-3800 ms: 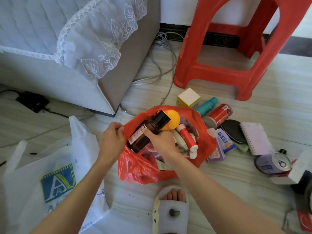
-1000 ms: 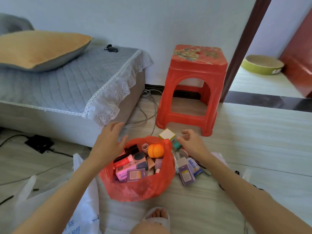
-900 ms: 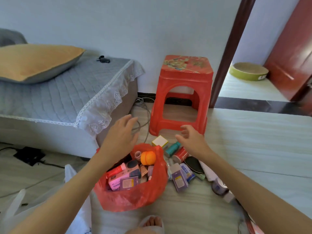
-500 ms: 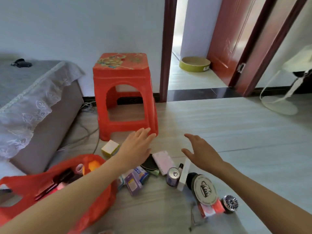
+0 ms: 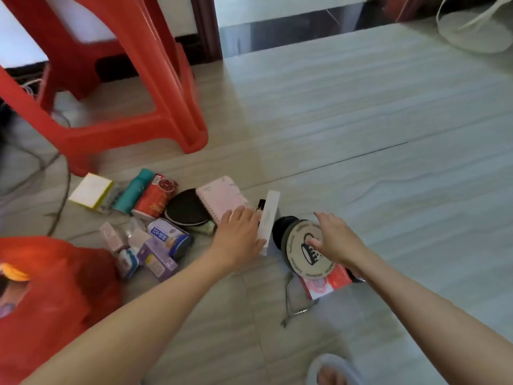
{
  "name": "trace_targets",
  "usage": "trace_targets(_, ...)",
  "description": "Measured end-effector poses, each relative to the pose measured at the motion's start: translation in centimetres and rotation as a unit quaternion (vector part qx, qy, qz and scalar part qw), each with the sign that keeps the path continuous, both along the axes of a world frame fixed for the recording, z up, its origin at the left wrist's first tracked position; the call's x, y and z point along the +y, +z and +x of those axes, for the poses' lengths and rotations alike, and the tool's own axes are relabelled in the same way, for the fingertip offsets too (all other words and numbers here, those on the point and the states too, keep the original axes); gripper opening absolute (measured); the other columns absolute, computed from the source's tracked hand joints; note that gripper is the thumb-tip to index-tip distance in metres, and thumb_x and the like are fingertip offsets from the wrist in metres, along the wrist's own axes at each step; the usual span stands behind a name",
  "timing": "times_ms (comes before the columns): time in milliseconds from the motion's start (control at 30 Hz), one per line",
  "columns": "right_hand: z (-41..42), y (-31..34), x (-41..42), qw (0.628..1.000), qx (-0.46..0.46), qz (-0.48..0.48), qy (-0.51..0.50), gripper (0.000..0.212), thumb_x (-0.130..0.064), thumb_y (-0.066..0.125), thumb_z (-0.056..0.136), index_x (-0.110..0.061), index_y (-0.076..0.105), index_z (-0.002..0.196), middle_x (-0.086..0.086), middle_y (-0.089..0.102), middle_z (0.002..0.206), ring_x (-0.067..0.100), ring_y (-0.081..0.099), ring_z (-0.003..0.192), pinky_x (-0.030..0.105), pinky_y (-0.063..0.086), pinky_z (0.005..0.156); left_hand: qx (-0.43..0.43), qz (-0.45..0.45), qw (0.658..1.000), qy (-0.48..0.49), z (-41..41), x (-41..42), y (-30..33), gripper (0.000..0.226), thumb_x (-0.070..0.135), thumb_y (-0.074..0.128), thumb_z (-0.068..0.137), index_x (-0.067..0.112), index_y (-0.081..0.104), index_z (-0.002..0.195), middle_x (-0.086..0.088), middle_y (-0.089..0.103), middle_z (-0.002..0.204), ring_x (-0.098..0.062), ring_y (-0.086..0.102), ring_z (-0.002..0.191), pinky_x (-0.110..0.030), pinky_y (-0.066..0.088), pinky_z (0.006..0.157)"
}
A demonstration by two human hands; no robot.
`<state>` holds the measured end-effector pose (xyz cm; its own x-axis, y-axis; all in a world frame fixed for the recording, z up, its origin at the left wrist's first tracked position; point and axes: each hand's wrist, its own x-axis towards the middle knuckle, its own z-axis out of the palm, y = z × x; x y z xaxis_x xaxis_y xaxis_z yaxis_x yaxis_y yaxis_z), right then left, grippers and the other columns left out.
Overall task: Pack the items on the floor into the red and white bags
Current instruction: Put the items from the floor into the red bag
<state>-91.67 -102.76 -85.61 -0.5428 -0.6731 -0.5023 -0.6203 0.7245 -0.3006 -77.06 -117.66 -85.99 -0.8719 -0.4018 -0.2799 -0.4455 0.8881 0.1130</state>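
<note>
Both hands are out over the clutter on the pale tiled floor. The left hand lies flat with fingers straight, reaching over the edge of the pink spiral-bound notebook and touching the long white carton just beside it; whether it covers anything underneath I cannot tell. The right hand hovers with fingers spread and relaxed over the round beige tin lid with a dark printed emblem, holding nothing. That lid sits atop a black round object, with a red-and-white flat packet poking out below.

To the left the items run in a row: a white and yellow cardboard box, a teal cylindrical bottle, a red drinks can lying on its side, a black oval case. Nearer are a blue-and-white tin and a small purple box. The red plastic bag sits at lower left, already stuffed, an orange ball showing at its mouth. A red plastic stool stands behind.
</note>
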Motion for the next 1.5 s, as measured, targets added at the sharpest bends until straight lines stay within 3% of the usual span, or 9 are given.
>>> trace_targets(167, -1.2, -2.9, -1.2, 0.997, -0.071, 0.014, -0.027, 0.089, -0.041, 0.07, 0.077, -0.012, 0.02, 0.145, 0.009, 0.036, 0.145, 0.025, 0.031, 0.134, 0.039, 0.031, 0.109, 0.018, -0.014, 0.998, 0.058, -1.2, 0.7, -3.0, 0.068, 0.056, 0.047, 0.083, 0.012, 0.036, 0.133, -0.006, 0.043, 0.131, -0.027, 0.035, 0.121, -0.036, 0.027, 0.1)
trace_targets(300, -2.0, -3.1, -0.9, 0.997, -0.063, -0.005, -0.049, 0.051, -0.037, 0.069, 0.077, -0.014, 0.051, 0.119, 0.005, 0.055, 0.12, 0.02, 0.051, 0.108, 0.037, 0.046, 0.091, 0.04, -0.002, 0.993, 0.114, -2.4, 0.9, -3.3, 0.056, 0.049, 0.048, 0.084, 0.011, 0.044, 0.124, -0.007, 0.049, 0.123, -0.026, 0.038, 0.116, -0.035, 0.028, 0.095)
trace_targets(533, -1.3, 0.6, 0.4, 0.979, -0.107, -0.129, -0.113, 0.006, -0.019, 0.062, 0.085, -0.023, 0.059, 0.081, -0.002, 0.062, 0.085, 0.005, 0.053, 0.072, 0.015, 0.038, 0.055, 0.06, 0.042, 0.98, 0.183, -2.7, 0.5, 0.4, 0.039, 0.037, 0.049, 0.086, 0.007, 0.055, 0.11, -0.01, 0.056, 0.111, -0.026, 0.044, 0.106, -0.034, 0.036, 0.084)
trace_targets(733, 2.0, 10.2, -0.8, 0.971, -0.067, -0.211, -0.095, 0.011, -0.023, 0.063, 0.084, -0.016, 0.064, 0.093, 0.004, 0.068, 0.092, 0.019, 0.062, 0.084, 0.033, 0.053, 0.074, 0.136, 0.128, 0.97, 0.155, 0.7, -1.4, 11.9, 0.02, 0.031, 0.05, 0.086, 0.012, 0.055, 0.09, -0.005, 0.06, 0.082, -0.021, 0.053, 0.069, -0.028, 0.036, 0.053)
trace_targets(900, 7.6, 19.5, -3.2, 0.966, -0.045, -0.25, -0.037, 0.015, -0.025, 0.06, 0.087, -0.015, 0.063, 0.099, 0.004, 0.068, 0.097, 0.015, 0.06, 0.084, 0.021, 0.048, 0.064, 0.153, 0.063, 0.978, 0.123, 7.7, -3.8, 22.6, 0.024, 0.031, 0.052, 0.086, 0.011, 0.061, 0.095, -0.006, 0.066, 0.087, -0.021, 0.061, 0.074, -0.031, 0.045, 0.06)
trace_targets(1033, 13.8, 25.0, -6.1, 0.955, -0.077, -0.286, -0.015, 0.013, -0.021, 0.059, 0.087, -0.015, 0.066, 0.096, 0.003, 0.067, 0.091, 0.015, 0.06, 0.083, 0.019, 0.045, 0.062, 0.282, 0.056, 0.93, 0.229, 16.7, -5.3, 27.8, 0.026, 0.029, 0.055, 0.086, 0.013, 0.061, 0.106, -0.001, 0.066, 0.095, -0.015, 0.059, 0.08, -0.028, 0.045, 0.067)
trace_targets(1300, 29.0, 24.8, -14.1, 0.911, -0.267, -0.311, -0.048, 0.01, -0.004, 0.058, 0.084, -0.01, 0.061, 0.077, 0.012, 0.063, 0.074, 0.025, 0.061, 0.068, 0.046, 0.055, 0.071, 0.342, 0.006, 0.814, 0.47, 37.9, -6.3, 23.9, 0.034, 0.036, 0.049, 0.081, 0.011, 0.065, 0.097, -0.007, 0.068, 0.087, -0.021, 0.057, 0.073, -0.031, 0.042, 0.06)
trace_targets(1400, 33.7, 23.2, -16.7, 0.918, -0.231, -0.322, 0.023, 0.009, -0.01, 0.058, 0.085, -0.006, 0.066, 0.086, 0.008, 0.065, 0.078, 0.018, 0.06, 0.068, 0.036, 0.053, 0.065, 0.265, -0.094, 0.821, 0.497, 42.9, -7.0, 21.5, 0.027, 0.031, 0.056, 0.083, 0.01, 0.067, 0.096, -0.015, 0.068, 0.084, -0.033, 0.058, 0.078, -0.036, 0.041, 0.066)
trace_targets(1500, 37.2, 22.6, -19.5, 0.913, -0.159, -0.364, 0.095, 0.018, -0.016, 0.06, 0.084, -0.004, 0.069, 0.093, 0.012, 0.07, 0.092, 0.024, 0.062, 0.09, 0.04, 0.048, 0.083, 0.212, -0.186, 0.845, 0.454, 45.1, -8.2, 20.2, 0.03, 0.037, 0.052, 0.077, 0.018, 0.071, 0.09, -0.009, 0.068, 0.072, -0.034, 0.056, 0.076, -0.037, 0.036, 0.069)
